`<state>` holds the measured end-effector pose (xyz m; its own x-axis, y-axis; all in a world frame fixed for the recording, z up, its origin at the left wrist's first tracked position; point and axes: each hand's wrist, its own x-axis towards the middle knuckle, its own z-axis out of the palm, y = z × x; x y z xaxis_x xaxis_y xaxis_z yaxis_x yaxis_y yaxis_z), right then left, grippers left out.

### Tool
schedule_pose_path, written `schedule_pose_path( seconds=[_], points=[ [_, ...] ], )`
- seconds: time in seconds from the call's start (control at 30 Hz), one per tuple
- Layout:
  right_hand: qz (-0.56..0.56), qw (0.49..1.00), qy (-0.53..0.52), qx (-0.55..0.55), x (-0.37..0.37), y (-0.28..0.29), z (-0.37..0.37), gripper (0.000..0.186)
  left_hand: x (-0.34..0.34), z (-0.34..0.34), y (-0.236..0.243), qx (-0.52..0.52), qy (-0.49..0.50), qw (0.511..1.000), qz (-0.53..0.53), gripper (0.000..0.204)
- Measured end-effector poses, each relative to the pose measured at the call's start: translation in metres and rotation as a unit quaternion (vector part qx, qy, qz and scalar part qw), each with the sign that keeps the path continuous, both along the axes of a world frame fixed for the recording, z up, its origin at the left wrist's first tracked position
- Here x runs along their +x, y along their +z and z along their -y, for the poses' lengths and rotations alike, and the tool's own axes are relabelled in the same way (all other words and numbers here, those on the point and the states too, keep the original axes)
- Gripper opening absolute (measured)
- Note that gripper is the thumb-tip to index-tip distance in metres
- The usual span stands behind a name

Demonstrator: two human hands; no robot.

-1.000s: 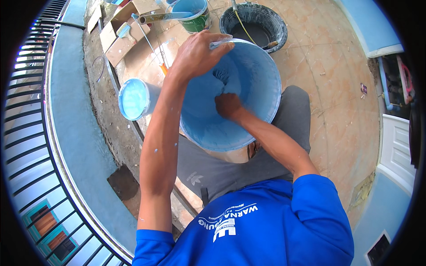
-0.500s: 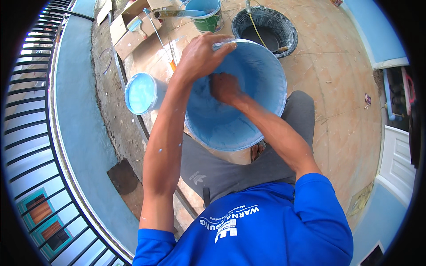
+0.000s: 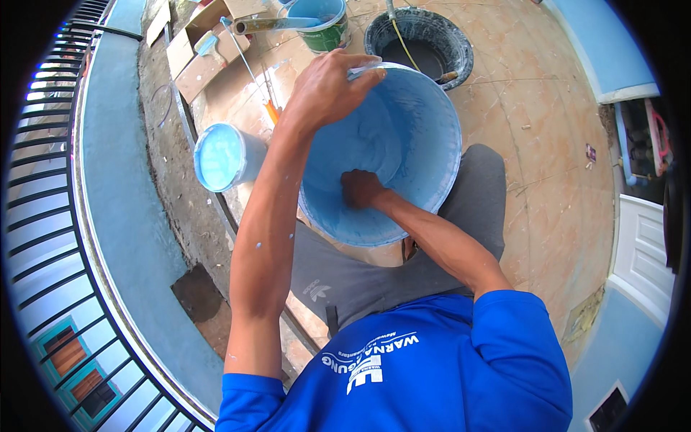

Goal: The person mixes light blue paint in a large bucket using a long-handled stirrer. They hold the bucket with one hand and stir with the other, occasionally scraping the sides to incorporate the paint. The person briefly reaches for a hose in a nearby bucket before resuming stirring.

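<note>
A large bucket (image 3: 430,140), smeared with light blue paint inside, stands tilted between my knees with its mouth toward me. My left hand (image 3: 332,88) grips its far left rim, thumb and fingers closed over the edge. Down inside the bucket, my right hand (image 3: 362,189) is a closed fist near the paint at the near left wall. Whatever that fist holds is hidden beneath it. Pale blue wet paint (image 3: 378,147) lies in swirls at the bottom. Beside my left forearm stands a smaller tub (image 3: 253,160) filled with light blue paint.
Beyond the big bucket are a green paint pail (image 3: 332,39) with a pole across it and a black basin (image 3: 461,54) with a yellow hose. A paintbrush (image 3: 209,45) rests on cardboard (image 3: 191,83). A roller frame with an orange handle (image 3: 271,111) lies nearby. A barred fence runs along the left.
My right hand has swept toward me inside the bucket, from the middle to the near left wall. My left hand stays on the rim. The view has shifted slightly.
</note>
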<state>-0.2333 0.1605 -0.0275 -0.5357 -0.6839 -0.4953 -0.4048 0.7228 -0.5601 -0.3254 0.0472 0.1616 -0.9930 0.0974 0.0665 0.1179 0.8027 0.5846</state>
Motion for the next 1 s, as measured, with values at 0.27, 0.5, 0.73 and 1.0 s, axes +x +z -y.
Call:
schedule_pose_path(
  seconds=[0.27, 0.5, 0.73, 1.0],
  points=[
    [-0.005, 0.982, -0.118, -0.15, -0.055, 0.001, 0.014, 0.024, 0.003, 0.01, -0.001, 0.039, 0.018, 0.999, -0.018, 0.04],
    [-0.288, 0.955, -0.069, -0.03, -0.078, 0.019, -0.001, 0.013, 0.001, 0.013, 0.003, 0.026, -0.014, 1.0, 0.005, 0.04],
    [-0.186, 0.982, -0.008, 0.018, -0.034, -0.017, -0.024, 0.014, 0.0, 0.009, -0.003, 0.026, 0.001, 1.0, -0.013, 0.041],
    [0.002, 0.999, -0.044, -0.023, 0.001, 0.025, 0.013, 0.025, 0.002, 0.013, -0.004, 0.045, 0.008, 0.999, -0.02, 0.041]
  ],
)
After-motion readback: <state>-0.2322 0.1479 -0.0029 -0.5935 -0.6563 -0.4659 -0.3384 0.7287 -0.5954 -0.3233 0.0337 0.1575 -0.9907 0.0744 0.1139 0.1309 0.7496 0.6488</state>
